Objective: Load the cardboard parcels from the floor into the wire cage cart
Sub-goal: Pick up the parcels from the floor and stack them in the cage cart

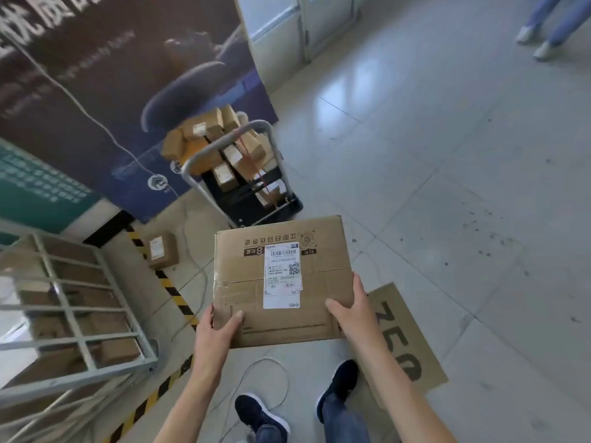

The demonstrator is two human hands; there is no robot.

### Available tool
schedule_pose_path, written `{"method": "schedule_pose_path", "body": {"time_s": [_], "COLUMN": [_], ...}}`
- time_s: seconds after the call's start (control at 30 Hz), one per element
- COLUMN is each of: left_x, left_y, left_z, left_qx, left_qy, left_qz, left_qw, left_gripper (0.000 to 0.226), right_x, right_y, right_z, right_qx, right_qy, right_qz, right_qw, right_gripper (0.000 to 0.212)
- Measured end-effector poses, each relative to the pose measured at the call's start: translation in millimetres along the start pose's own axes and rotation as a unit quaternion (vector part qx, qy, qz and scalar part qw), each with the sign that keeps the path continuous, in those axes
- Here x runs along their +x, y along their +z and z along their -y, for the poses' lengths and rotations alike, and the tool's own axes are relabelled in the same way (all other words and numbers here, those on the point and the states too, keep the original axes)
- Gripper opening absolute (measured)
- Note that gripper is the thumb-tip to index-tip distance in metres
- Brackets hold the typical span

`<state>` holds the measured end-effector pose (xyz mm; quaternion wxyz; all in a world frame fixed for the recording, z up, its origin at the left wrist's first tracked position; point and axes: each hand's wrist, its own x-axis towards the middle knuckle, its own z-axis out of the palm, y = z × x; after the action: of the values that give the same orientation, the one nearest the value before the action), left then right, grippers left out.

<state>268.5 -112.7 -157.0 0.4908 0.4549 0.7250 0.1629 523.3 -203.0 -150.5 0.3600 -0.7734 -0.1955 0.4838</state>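
Observation:
I hold a large brown cardboard parcel (316,251) with a white shipping label, raised in front of me above the floor. My left hand (214,330) grips its near left corner, thumb on top. My right hand (350,308) grips its near right edge. The grey wire cage cart (73,314) stands at the left, with several brown parcels seen through its bars. One small parcel (161,251) with a white label lies on the floor between the cage and the box I hold.
A hand trolley (243,174) piled with several small boxes stands ahead by a large printed banner (112,75). Flat cardboard (403,340) lies on the floor at my right. Yellow-black hazard tape (172,292) and a loose cable (265,388) cross the floor. Another person's legs (550,24) are far right.

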Motion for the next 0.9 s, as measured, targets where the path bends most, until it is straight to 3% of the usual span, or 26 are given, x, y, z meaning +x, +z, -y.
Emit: {"method": "schedule_pose_path", "body": {"time_s": [0.3,0.4,0.6,0.9], "left_x": [-58.7,-77.7,-104.5,-73.1], "left_y": [-273.2,-347.4,-459.1,-589.2], "left_z": [54.0,98.3,177.1,218.5], "left_qx": [-0.163,-0.173,-0.246,-0.255], "left_qy": [0.008,-0.013,-0.048,-0.094], "left_qz": [-0.191,-0.255,-0.287,-0.371], "left_qw": [0.968,0.951,0.924,0.888], "left_gripper": [0.085,0.081,0.085,0.094], "right_x": [-125.6,-170.1,-243.7,-260.6], "right_y": [216.7,294.1,423.6,589.0], "right_z": [152.5,162.5,152.5,181.9], "right_qx": [-0.081,-0.094,-0.112,-0.110], "right_qy": [-0.156,-0.180,-0.189,-0.213], "right_qz": [0.130,0.166,0.226,0.307], "right_qw": [0.976,0.965,0.949,0.921], "right_gripper": [0.068,0.070,0.071,0.065]}}
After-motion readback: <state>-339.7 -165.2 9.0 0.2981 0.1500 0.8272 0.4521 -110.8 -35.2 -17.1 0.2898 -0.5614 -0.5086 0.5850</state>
